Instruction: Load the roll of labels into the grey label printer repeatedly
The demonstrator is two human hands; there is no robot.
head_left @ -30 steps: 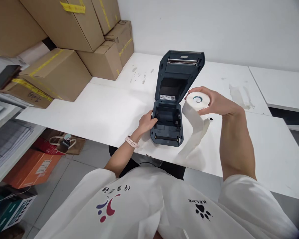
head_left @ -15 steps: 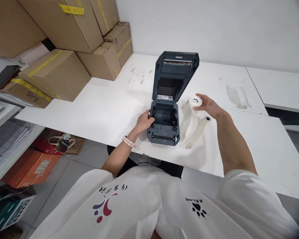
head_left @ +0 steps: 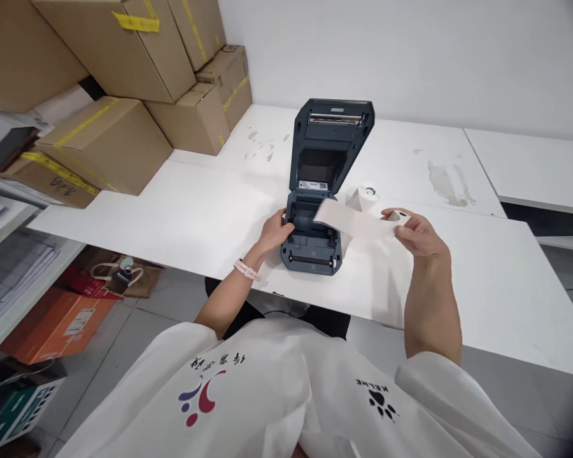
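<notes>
Printer stands open on the worktop, its left edge clasped by the left hand, thumb over the rim. The right hand pinches a small core between thumb and fingers; a pale strip extends from it across the printer's right side. A roll sits just right of the printer. A sagging strip could snag inside; a loose pinch could drop the core.

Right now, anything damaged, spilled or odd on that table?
Yes: the white table has a big ragged patch beyond the right hand and smaller blotches left of the open lid of the printer. They look odd against the otherwise plain top. Peeled coating or residue, can't tell which.
</notes>
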